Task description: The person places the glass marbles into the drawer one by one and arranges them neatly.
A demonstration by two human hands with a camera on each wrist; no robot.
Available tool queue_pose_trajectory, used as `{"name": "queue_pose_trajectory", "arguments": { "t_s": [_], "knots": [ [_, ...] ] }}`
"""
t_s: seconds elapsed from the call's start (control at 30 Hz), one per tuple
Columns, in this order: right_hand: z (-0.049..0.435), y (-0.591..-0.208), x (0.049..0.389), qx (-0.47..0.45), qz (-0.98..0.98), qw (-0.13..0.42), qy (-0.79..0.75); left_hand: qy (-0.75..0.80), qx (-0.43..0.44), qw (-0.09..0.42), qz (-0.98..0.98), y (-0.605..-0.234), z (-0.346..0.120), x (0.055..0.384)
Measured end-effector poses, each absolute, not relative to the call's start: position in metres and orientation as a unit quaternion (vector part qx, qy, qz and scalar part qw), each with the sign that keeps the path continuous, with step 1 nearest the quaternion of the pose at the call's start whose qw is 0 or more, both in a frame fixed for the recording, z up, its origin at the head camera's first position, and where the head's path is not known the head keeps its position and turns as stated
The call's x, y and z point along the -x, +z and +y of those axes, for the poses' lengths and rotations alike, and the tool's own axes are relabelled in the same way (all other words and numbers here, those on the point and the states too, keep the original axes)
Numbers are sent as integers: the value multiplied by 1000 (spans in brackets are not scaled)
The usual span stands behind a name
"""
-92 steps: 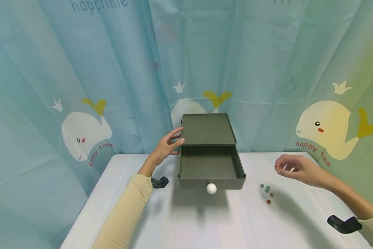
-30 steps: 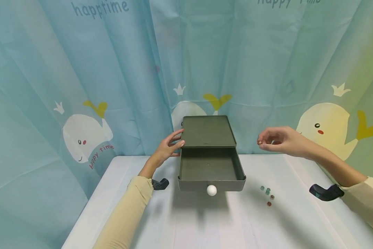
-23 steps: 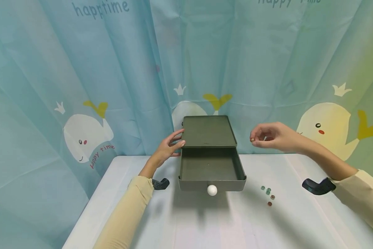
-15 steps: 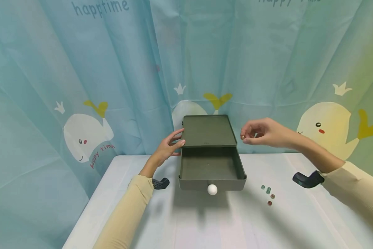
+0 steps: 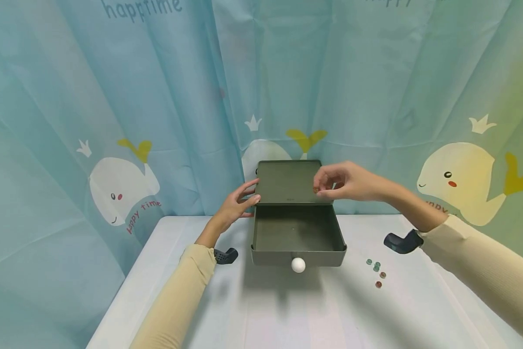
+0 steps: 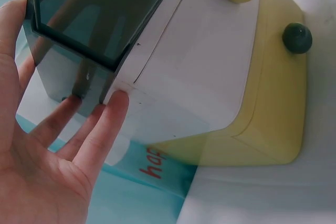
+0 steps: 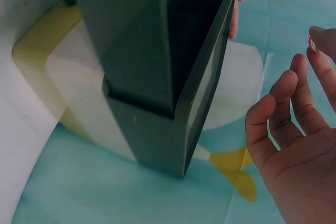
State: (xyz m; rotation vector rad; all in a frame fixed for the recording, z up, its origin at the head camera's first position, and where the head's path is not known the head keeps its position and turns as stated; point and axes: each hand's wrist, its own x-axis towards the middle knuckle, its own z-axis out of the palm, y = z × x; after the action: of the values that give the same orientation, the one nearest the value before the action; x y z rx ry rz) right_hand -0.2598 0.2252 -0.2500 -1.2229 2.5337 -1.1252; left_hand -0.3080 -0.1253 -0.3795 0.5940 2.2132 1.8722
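Note:
A small drawer cabinet with a dark green top [image 5: 283, 182] stands at the back of the table; its top drawer [image 5: 272, 258], with a white knob [image 5: 298, 265], is pulled out. My left hand [image 5: 229, 211] rests against the cabinet's left side, fingers spread and thumb at the top edge. In the left wrist view, a white drawer level [image 6: 194, 51] and a yellow one [image 6: 273, 114] show below. My right hand [image 5: 347, 182] pinches a tiny reddish round piece [image 5: 316, 190] between thumb and forefinger, over the right part of the cabinet top in the head view.
On the white table [image 5: 287, 320], right of the cabinet, lie several tiny round pieces: green ones [image 5: 376, 268] and reddish ones [image 5: 378, 284]. A blue-green curtain [image 5: 178, 97] with whale prints hangs close behind.
My right hand has risen from over the table's right side and moved left to the cabinet top, carrying the tiny reddish piece. My left hand and the drawer stay where they were.

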Motion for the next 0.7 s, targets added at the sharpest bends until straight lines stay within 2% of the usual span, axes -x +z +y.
{"name": "queue_pose_trajectory", "arguments": {
  "t_s": [0.7],
  "knots": [
    [157,-262,276,467,793,91,-381,626,-198,90,749,-381,-124,310]
  ]
}}
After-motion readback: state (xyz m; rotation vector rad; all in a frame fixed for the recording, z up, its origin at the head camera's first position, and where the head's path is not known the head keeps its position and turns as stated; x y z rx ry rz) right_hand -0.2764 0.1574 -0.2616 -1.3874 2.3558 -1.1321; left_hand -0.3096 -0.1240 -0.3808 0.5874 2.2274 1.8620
